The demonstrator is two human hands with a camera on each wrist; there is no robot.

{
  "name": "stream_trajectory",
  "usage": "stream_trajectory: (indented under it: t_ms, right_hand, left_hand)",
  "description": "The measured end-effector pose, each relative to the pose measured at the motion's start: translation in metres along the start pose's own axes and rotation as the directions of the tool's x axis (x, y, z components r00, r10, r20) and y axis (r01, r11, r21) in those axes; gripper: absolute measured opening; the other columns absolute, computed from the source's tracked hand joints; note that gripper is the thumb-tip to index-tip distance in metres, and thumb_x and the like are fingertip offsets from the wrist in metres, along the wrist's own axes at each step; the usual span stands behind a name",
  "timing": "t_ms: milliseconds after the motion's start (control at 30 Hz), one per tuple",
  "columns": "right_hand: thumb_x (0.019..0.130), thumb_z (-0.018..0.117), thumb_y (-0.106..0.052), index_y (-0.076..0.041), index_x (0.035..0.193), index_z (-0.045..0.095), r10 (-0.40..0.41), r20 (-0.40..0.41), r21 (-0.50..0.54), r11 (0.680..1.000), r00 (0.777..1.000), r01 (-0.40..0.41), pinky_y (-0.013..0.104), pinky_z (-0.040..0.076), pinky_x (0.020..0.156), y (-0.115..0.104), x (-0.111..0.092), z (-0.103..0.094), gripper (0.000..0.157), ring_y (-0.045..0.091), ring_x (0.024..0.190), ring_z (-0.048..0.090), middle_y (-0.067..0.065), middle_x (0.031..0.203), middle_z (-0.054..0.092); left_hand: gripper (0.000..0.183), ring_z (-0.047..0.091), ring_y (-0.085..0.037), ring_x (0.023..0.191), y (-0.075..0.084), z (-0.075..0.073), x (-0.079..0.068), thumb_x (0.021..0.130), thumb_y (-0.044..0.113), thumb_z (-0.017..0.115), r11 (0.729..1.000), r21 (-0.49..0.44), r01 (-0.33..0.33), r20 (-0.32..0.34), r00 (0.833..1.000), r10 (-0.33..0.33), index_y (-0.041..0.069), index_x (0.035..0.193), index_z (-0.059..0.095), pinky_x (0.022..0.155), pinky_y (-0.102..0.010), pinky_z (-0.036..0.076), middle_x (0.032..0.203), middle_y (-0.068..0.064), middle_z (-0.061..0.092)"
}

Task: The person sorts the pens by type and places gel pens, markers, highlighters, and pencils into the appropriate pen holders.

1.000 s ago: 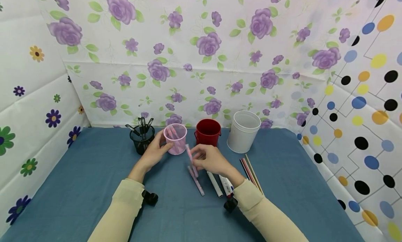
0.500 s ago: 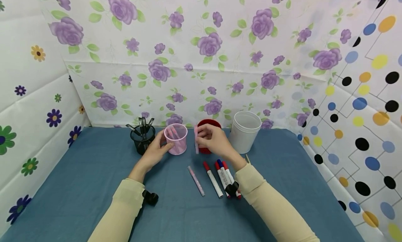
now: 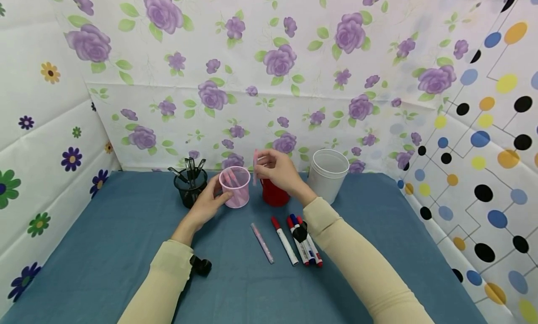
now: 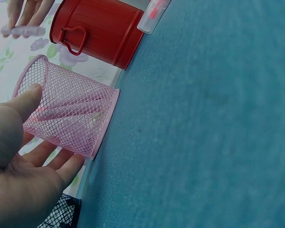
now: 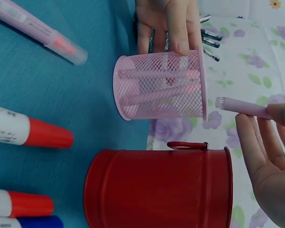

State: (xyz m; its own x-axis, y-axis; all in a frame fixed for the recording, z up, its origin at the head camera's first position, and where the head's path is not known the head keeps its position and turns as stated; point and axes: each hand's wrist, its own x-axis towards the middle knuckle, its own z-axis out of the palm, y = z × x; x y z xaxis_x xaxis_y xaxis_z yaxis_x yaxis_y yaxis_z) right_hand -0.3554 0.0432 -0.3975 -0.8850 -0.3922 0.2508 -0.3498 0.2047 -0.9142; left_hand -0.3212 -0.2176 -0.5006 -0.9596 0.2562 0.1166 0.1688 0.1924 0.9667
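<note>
On the blue tablecloth [image 3: 126, 230], with rose-print sheet [image 3: 260, 88] behind, dotted sheet [image 3: 475, 174] at side, left hand [image 3: 205, 205] grips standing pink mesh cup [image 3: 237, 195], pink pens [image 3: 229, 176] inside. Right hand [image 3: 277, 169] pinches clear-capped pen [image 3: 255, 167] near it, apart; red bucket [image 3: 275, 195] beside.

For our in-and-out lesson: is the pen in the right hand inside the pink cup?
Out. The right wrist view shows the right hand holding the pen clear of the pink cup, a gap showing between.
</note>
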Motion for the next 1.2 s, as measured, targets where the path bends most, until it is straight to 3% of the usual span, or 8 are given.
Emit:
stream_trajectory:
  t_ms: [200, 567, 1200]
  right_hand:
    - [0.101, 0.074, -0.009, -0.002, 0.134, 0.067, -0.014, -0.002, -0.015, 1.000, 1.000, 0.014, 0.042, 0.065, 0.085, 0.000, 0.014, 0.009, 0.034, 0.027, 0.096, 0.075, 0.014, 0.114, 0.074]
    - [0.102, 0.073, -0.008, -0.003, 0.135, 0.066, -0.015, -0.002, -0.078, 0.997, 1.000, 0.015, 0.034, 0.065, 0.085, 0.002, 0.032, 0.030, 0.034, 0.025, 0.095, 0.076, 0.014, 0.115, 0.074]
    - [0.100, 0.074, -0.009, -0.009, 0.126, 0.071, 0.086, -0.034, -0.159, 0.983, 0.996, -0.090, 0.033, 0.064, 0.083, 0.008, 0.033, 0.045, 0.027, 0.023, 0.098, 0.075, 0.011, 0.112, 0.076]
  left_hand:
    - [0.072, 0.032, -0.036, 0.157, 0.000, 0.000, 0.000, 0.111, 0.024, 0.061, 1.000, -0.006, -0.001, 0.003, 1.000, 0.001, 0.020, 0.170, 0.020, 0.120, -0.058, 0.040, 0.169, -0.017, 0.033]
    - [0.073, 0.034, -0.037, 0.155, 0.000, -0.001, 0.000, 0.110, 0.026, 0.062, 1.000, 0.002, 0.005, 0.001, 1.000, -0.005, 0.020, 0.170, 0.020, 0.120, -0.059, 0.040, 0.168, -0.017, 0.035]
    - [0.073, 0.030, -0.036, 0.158, 0.000, -0.001, 0.001, 0.111, 0.024, 0.061, 1.000, -0.024, 0.004, 0.013, 1.000, -0.004, 0.020, 0.170, 0.019, 0.121, -0.058, 0.038, 0.170, -0.016, 0.030]
